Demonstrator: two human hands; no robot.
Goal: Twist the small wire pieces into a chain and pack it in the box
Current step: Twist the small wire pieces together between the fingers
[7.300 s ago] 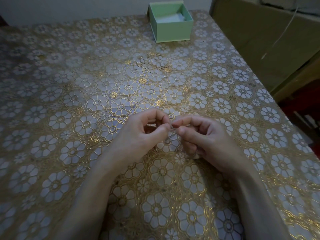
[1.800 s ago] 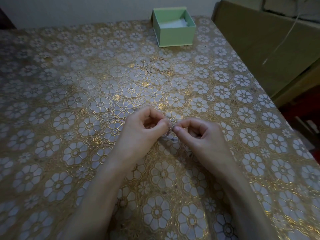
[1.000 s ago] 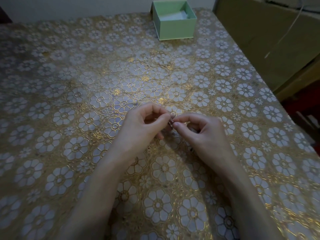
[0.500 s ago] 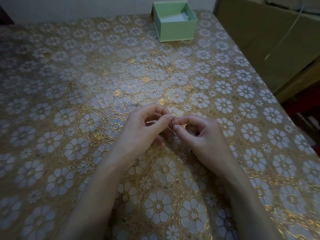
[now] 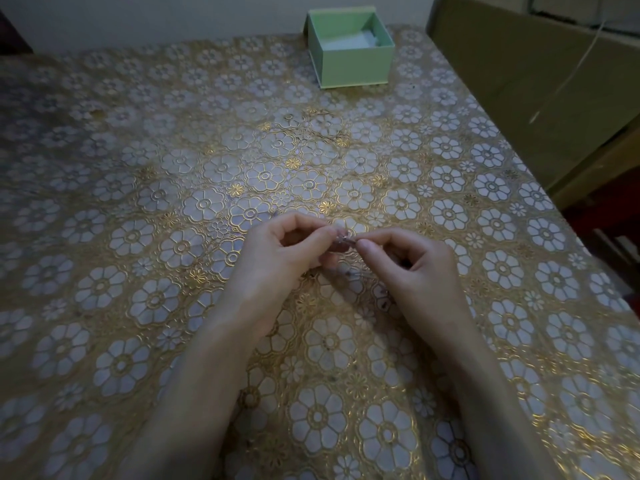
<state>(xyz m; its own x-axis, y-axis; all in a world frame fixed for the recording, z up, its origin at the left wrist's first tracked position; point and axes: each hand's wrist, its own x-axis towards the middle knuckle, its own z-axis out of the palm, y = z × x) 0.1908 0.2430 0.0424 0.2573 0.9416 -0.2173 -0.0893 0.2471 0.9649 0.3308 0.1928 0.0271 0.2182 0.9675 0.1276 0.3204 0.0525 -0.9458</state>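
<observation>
Right now I am working over the table (image 5: 104, 209), which is wearing a cloth patterned with white flowers outlined in gold. Far from me, near the table's far right corner, the pale green box (image 5: 349, 69) is sitting open, with something white lying inside it; nothing is standing between it and my hands. Beyond the right edge a tan cardboard panel (image 5: 519, 81) is leaning, and a thin pale cord (image 5: 568, 74) is hanging across it. I am finding no brand, label or writing that I can read anywhere.

My left hand (image 5: 277, 258) and right hand (image 5: 412, 268) are meeting above the middle of the cloth, each one pinching the small wire piece (image 5: 343, 240) between thumb and forefinger, the other fingers curling loosely underneath. The wire is tiny and blurred, so I cannot tell how its links are lying. Just below my fingertips a thin strand, seemingly more of the chain (image 5: 353, 273), is trailing down towards the cloth, though it is too faint to be sure of.

Compared with half a second ago, my hands are staying in almost the same place and keeping the same pinch; the box is sitting slightly lower in the view, so my head is tipping up a little.
</observation>
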